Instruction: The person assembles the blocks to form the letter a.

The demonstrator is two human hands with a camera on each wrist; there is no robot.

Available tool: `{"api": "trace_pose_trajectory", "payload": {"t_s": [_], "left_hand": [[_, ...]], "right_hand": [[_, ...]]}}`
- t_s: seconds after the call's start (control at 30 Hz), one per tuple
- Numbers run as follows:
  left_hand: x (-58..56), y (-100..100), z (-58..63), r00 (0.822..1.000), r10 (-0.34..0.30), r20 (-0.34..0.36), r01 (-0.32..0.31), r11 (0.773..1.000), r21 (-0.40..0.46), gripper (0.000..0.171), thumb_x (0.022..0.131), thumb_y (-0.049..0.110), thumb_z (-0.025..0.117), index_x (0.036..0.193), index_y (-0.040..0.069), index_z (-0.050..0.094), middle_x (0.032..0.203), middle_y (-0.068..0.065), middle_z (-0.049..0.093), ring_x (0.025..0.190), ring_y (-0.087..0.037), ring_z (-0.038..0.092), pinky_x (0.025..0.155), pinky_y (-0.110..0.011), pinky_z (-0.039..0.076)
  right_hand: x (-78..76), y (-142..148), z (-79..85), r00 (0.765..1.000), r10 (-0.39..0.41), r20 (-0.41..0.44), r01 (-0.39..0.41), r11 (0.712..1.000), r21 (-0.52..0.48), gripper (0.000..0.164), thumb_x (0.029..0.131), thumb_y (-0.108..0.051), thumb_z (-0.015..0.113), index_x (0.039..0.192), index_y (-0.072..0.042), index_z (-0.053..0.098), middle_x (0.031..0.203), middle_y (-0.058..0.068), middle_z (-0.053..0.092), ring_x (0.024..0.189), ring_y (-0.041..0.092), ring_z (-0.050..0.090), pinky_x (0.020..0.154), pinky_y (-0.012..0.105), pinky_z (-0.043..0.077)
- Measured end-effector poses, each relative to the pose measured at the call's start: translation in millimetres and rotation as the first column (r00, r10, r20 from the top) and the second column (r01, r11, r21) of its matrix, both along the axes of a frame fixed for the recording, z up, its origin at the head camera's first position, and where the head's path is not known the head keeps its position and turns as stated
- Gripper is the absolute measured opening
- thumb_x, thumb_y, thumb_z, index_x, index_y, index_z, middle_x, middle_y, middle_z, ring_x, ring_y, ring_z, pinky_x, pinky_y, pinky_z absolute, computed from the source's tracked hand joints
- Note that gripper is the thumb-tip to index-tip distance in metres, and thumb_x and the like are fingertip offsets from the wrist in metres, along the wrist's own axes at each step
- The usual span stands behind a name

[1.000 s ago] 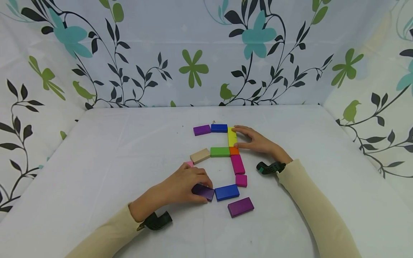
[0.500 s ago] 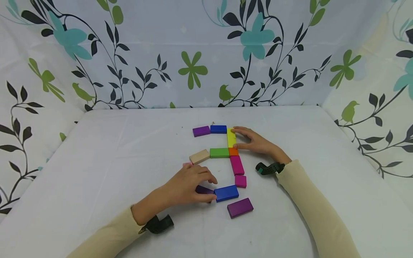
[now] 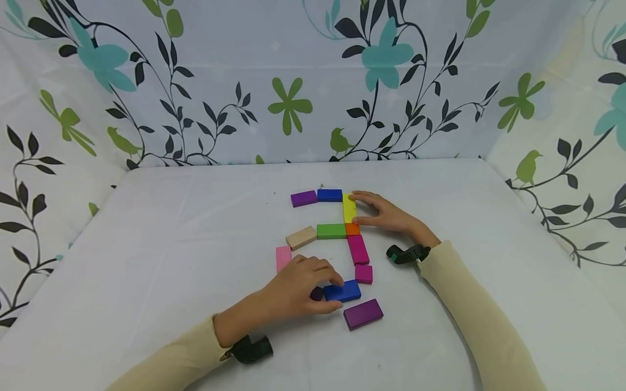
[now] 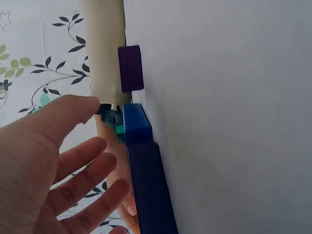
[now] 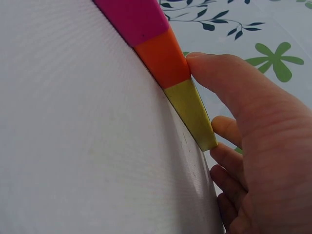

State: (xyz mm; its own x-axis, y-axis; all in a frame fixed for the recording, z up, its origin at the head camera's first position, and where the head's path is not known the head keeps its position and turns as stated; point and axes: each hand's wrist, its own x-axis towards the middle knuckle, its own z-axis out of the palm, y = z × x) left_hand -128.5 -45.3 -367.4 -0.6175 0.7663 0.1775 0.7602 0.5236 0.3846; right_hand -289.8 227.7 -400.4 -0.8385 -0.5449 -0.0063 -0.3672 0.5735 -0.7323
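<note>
My left hand [image 3: 300, 288] hovers over a dark purple block [image 3: 317, 294] that it mostly hides. Its thumb and forefinger stand apart at the blue block [image 3: 342, 293], overlapping it in the head view. In the left wrist view the fingers are loosely bent with nothing between them, beside the dark purple block [image 4: 152, 190] and the blue block [image 4: 137, 124]. My right hand [image 3: 388, 214] rests at the right side of a yellow block [image 3: 349, 210]. In the right wrist view its thumb [image 5: 214, 70] lies near the seam between the orange block [image 5: 163, 58] and the yellow one.
Purple [image 3: 304, 199], blue [image 3: 330, 195], green [image 3: 331, 231], orange [image 3: 352, 229] and magenta blocks [image 3: 358, 250] form a line on the white tabletop [image 3: 161, 244]. A tan block [image 3: 301, 237] and a pink block [image 3: 283, 258] continue it leftward. A separate purple block [image 3: 363, 314] lies nearest the front.
My left hand has let go of the dark purple block and moved right toward the blue block, uncovering more of the pink block. The right hand has stayed beside the yellow block.
</note>
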Motion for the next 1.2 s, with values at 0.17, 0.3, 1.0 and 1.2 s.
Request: {"api": "trace_pose_trajectory", "payload": {"t_s": [0.17,0.3,1.0,1.2], "left_hand": [[4.2,8,0.3,0.999,-0.007,0.036,0.008,1.0,-0.024,0.029,0.09,0.038,0.069,0.113,0.02,0.068,0.114,0.005,0.064,0.113,-0.013,0.056,0.097,-0.041,0.043],[7.5,14,1.6,0.998,-0.026,0.065,0.028,0.999,-0.032,0.028,0.09,0.038,0.068,0.113,0.021,0.068,0.115,0.005,0.063,0.115,-0.014,0.054,0.098,-0.039,0.042],[10.8,23,-3.0,0.995,-0.096,0.011,0.096,0.991,-0.094,0.032,0.084,0.047,0.072,0.106,0.025,0.07,0.109,0.009,0.058,0.108,-0.008,0.046,0.09,-0.026,0.037],[10.9,26,-3.0,0.991,-0.133,0.002,0.133,0.985,-0.11,0.031,0.085,0.043,0.072,0.109,0.024,0.068,0.109,0.01,0.059,0.109,-0.008,0.045,0.092,-0.027,0.036]], "right_hand": [[0.4,0,0.2,1.0,0.006,0.003,-0.006,1.0,-0.005,0.068,0.09,-0.029,0.069,0.149,-0.015,0.039,0.161,0.007,0.023,0.148,0.031,0.013,0.115,0.06,0.012],[-0.1,0,-2.0,1.0,0.012,0.0,-0.012,1.0,-0.006,0.068,0.09,-0.029,0.069,0.149,-0.015,0.039,0.161,0.007,0.023,0.148,0.031,0.014,0.115,0.06,0.012],[-0.9,-1,-1.2,1.0,-0.001,-0.007,0.001,1.0,0.014,0.068,0.09,-0.031,0.069,0.149,-0.016,0.04,0.161,0.006,0.023,0.149,0.03,0.013,0.115,0.06,0.012],[0.3,0,0.6,1.0,0.002,-0.004,-0.002,1.0,0.001,0.067,0.09,-0.03,0.069,0.149,-0.015,0.041,0.161,0.007,0.023,0.148,0.031,0.014,0.115,0.061,0.012]]}}
